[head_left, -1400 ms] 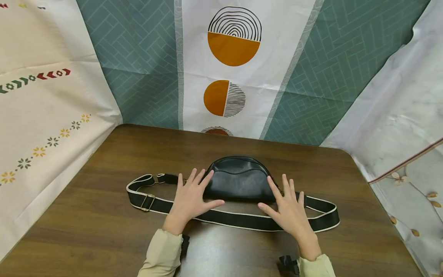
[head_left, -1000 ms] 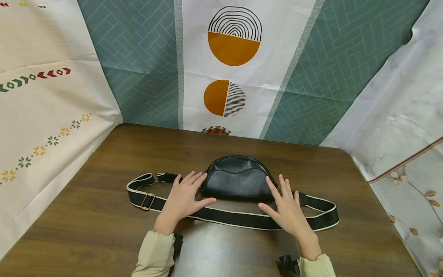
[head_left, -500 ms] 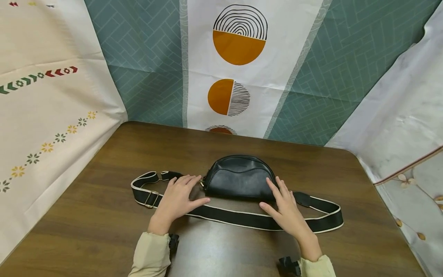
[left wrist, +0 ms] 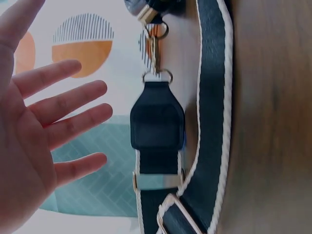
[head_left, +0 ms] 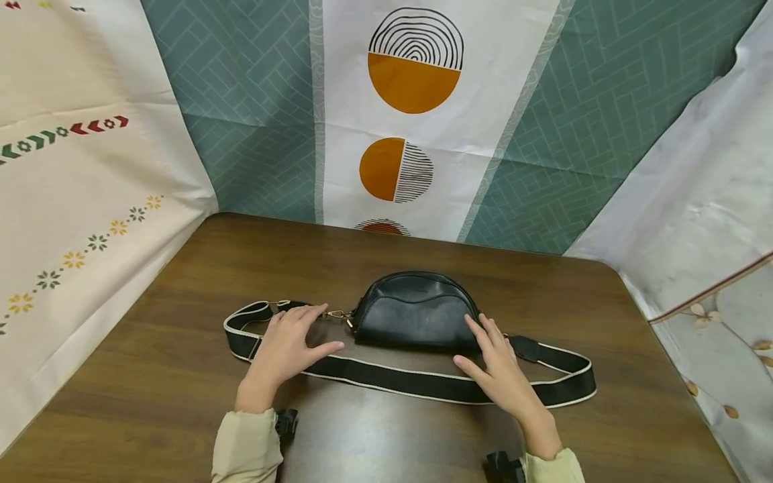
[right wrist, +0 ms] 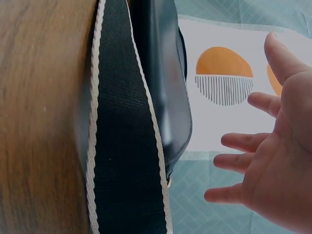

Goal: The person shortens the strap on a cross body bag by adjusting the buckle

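A black half-moon shoulder bag [head_left: 417,315] stands on the brown table. Its wide black strap [head_left: 398,381] with cream edging loops out on both sides and runs across in front. My left hand [head_left: 286,345] hovers over the strap's left part, fingers spread and holding nothing. In the left wrist view, a gold clasp [left wrist: 155,54] joins the strap's leather tab [left wrist: 157,117] to the bag. At the bag's right end my right hand [head_left: 498,365] hovers with fingers extended; in the right wrist view they are apart from the bag [right wrist: 168,83].
The wooden table [head_left: 151,396] extends around the bag. A teal and white cloth [head_left: 253,100] with orange half circles hangs behind it. Cream cloth [head_left: 72,201] hangs at left and whitish cloth [head_left: 712,188] at right. A dark wrist mount [head_left: 504,466] shows near the right sleeve.
My left hand has moved left, away from the bag's left end, uncovering the gold clasp there. My right hand has barely moved. The bag and strap stay in place.
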Action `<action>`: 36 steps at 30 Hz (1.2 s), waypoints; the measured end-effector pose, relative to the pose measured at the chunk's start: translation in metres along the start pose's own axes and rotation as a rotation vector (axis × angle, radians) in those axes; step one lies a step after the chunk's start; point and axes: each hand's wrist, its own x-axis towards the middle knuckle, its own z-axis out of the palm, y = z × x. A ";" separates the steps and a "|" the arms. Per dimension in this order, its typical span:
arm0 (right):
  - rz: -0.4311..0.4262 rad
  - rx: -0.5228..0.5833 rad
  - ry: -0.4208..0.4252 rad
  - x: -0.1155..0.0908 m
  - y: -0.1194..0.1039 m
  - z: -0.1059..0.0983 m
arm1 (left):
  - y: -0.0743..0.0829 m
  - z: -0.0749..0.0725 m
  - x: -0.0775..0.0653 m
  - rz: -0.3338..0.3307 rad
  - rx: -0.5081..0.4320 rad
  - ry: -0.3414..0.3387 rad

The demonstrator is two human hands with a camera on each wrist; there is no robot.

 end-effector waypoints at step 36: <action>-0.054 0.083 -0.074 0.002 -0.004 0.004 | -0.046 -0.033 -0.030 -0.168 -0.029 -0.094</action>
